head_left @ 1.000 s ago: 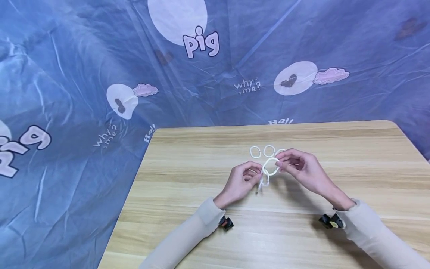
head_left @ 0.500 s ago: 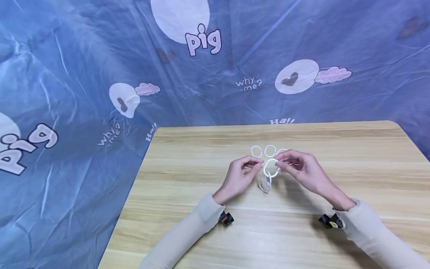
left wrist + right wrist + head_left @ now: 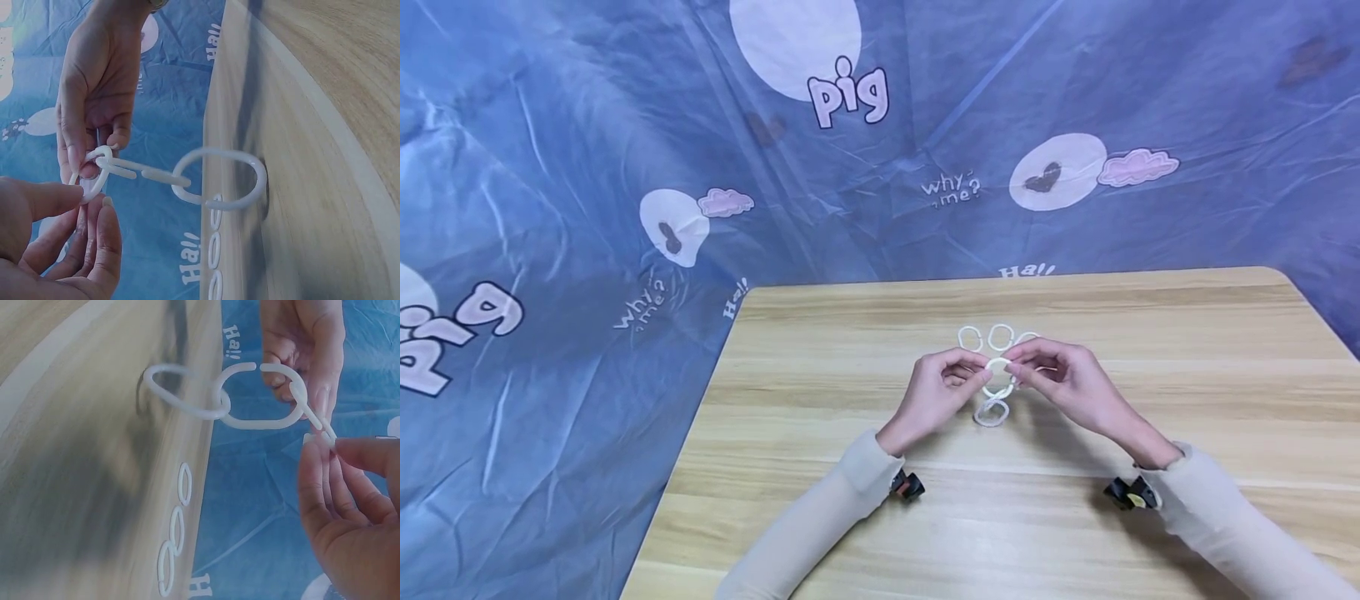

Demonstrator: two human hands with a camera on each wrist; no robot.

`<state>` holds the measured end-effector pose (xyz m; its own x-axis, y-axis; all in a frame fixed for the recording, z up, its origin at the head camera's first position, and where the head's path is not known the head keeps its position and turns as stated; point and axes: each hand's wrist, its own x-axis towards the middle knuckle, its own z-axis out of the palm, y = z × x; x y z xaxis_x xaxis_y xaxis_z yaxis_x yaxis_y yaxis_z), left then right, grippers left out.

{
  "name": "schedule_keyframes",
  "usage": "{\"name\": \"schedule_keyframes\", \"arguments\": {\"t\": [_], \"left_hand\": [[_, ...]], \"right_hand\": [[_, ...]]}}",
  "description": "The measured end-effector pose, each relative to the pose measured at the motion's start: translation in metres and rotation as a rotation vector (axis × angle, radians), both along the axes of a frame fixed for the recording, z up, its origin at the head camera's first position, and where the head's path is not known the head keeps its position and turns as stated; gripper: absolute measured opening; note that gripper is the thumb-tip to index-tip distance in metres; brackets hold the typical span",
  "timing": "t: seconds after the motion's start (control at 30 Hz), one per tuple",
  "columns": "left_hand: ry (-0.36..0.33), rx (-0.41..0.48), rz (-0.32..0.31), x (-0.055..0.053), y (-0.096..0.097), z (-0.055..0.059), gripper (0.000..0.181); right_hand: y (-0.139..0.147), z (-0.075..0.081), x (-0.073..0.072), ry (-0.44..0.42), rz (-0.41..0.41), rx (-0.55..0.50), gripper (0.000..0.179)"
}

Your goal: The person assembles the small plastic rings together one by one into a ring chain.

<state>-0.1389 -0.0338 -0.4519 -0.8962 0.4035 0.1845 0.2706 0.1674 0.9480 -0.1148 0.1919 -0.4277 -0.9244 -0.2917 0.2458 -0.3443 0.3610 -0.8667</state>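
Observation:
My left hand (image 3: 934,396) and right hand (image 3: 1075,387) meet over the table, each pinching one side of the same white plastic ring link (image 3: 101,181) between thumb and fingers. Through that link hangs a second white link (image 3: 262,424), which has a small gap in its side. Lowest in the chain is a third link (image 3: 259,172), hanging close to the tabletop; whether it touches the wood cannot be told. Fingertips partly cover the top link, so its own gap is hard to see.
Beyond the hands, loose white links lie on the wooden table (image 3: 820,350): one at the left (image 3: 960,338), one in the middle (image 3: 991,337), and one at the right (image 3: 1028,335) partly behind the right hand. A blue printed cloth (image 3: 880,208) hangs behind the table.
My left hand has let go near the lower joint and now pinches the top link's left side. The right hand has shifted slightly left, and the lower links have swung and turned.

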Motion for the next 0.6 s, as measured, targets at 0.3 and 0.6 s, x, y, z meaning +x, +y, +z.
{"name": "schedule_keyframes", "arguments": {"t": [0.3,0.6], "left_hand": [[-0.031,0.032,0.002,0.002,-0.004,-0.006,0.02],[-0.064,0.076,0.018,0.001,-0.012,-0.013,0.023]], "right_hand": [[0.005,-0.001,-0.006,0.017,-0.008,0.065,0.017],[0.016,-0.014,-0.023,0.09,-0.089,0.203,0.015]]}}
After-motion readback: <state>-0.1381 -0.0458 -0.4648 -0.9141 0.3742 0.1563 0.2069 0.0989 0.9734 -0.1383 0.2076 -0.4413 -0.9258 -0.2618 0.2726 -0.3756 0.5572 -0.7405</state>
